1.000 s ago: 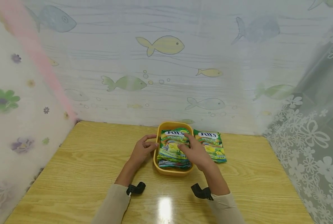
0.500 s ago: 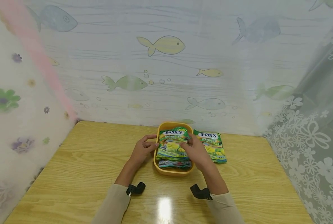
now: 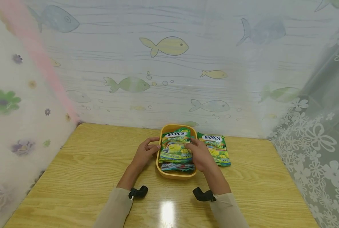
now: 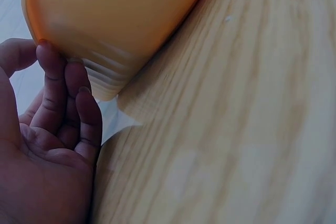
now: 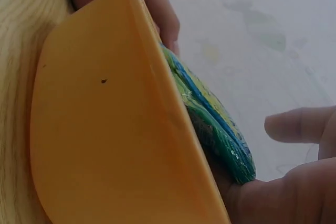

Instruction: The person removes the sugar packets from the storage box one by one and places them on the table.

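A yellow plastic container [image 3: 175, 175] stands on the table, holding stacked candy bags. On top lies a green-and-yellow Fox's candy bag [image 3: 172, 155], with striped bag edges [image 3: 176, 166] showing below it. My left hand [image 3: 143, 154] pinches the container's left rim, its curled fingers [image 4: 55, 90] against the outer wall. My right hand [image 3: 202, 155] reaches over the right rim. Its fingers press at the top bag's right edge and are partly hidden there, while the thumb [image 5: 294, 124] stands apart from the bag in the right wrist view.
Another Fox's candy bag [image 3: 216, 150] lies flat on the table, right of the container and partly behind my right hand. A fish-patterned curtain [image 3: 169, 79] hangs along the table's back edge. Wood-grained tabletop [image 3: 95, 164] extends to both sides.
My right fingers have moved from above the top bag down to its right edge. That bag has shifted slightly left in the container. My left hand keeps its place.
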Action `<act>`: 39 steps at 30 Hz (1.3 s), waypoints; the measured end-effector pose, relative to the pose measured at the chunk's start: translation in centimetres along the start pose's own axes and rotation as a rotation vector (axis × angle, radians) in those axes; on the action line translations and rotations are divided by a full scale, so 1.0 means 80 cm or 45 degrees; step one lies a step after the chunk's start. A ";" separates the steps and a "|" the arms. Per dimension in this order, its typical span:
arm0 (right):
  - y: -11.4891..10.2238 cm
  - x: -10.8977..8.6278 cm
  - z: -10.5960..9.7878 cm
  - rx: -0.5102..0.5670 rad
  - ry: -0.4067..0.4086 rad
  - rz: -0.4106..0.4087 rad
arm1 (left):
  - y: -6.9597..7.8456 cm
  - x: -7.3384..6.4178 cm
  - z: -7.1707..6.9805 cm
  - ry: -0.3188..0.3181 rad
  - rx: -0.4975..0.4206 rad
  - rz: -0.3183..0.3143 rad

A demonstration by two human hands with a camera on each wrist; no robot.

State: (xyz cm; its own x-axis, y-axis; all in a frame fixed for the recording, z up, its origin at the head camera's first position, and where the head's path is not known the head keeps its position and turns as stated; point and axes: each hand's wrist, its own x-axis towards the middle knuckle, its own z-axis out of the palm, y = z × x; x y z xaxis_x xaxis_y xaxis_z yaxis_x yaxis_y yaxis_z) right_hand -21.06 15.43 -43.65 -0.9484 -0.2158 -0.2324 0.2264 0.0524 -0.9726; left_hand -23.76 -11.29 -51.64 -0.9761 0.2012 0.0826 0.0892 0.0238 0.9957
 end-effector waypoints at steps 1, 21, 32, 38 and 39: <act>0.001 0.000 0.000 0.036 -0.010 0.010 | 0.000 0.000 0.000 -0.002 -0.001 0.001; 0.005 0.003 0.014 0.306 0.011 0.045 | 0.004 0.000 0.001 -0.003 0.014 -0.002; 0.021 0.012 0.028 0.187 0.137 -0.035 | 0.001 0.001 0.000 0.016 0.002 -0.031; 0.020 0.011 0.030 0.194 0.171 -0.074 | 0.003 -0.001 0.001 0.000 0.007 -0.019; 0.019 0.011 0.029 0.196 0.175 -0.074 | 0.003 -0.001 0.001 -0.002 0.013 -0.016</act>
State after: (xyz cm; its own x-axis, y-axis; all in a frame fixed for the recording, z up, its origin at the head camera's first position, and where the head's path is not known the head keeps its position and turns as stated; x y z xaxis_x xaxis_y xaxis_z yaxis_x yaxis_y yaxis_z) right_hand -21.02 13.03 -45.36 -0.9797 -0.0788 -0.1842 0.1921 -0.1084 -0.9754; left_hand -23.66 -11.21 -51.37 -0.9768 0.2022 0.0701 0.0789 0.0360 0.9962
